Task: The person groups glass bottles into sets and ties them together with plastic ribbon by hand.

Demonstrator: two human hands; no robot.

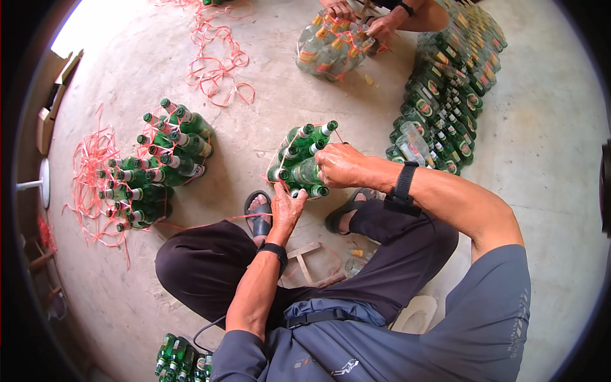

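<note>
Several green bottles (304, 172) stand grouped on the floor in front of me, with pink string running around and between them. My left hand (287, 207) is at the near-left side of the group, its fingers closed on pink string (245, 218) that trails off to the left. At the right side of the same group is my right hand (338, 167), its fingers curled closed over the bottles; what they hold is hidden.
Two bundles of green bottles (181, 143) and tangled pink string (95, 169) lie left. A co-worker's hands (382, 27) touch clear bottles (331, 51) at the top. Many bottles (445, 102) lie in rows at the right. A wooden frame (304, 264) is between my legs.
</note>
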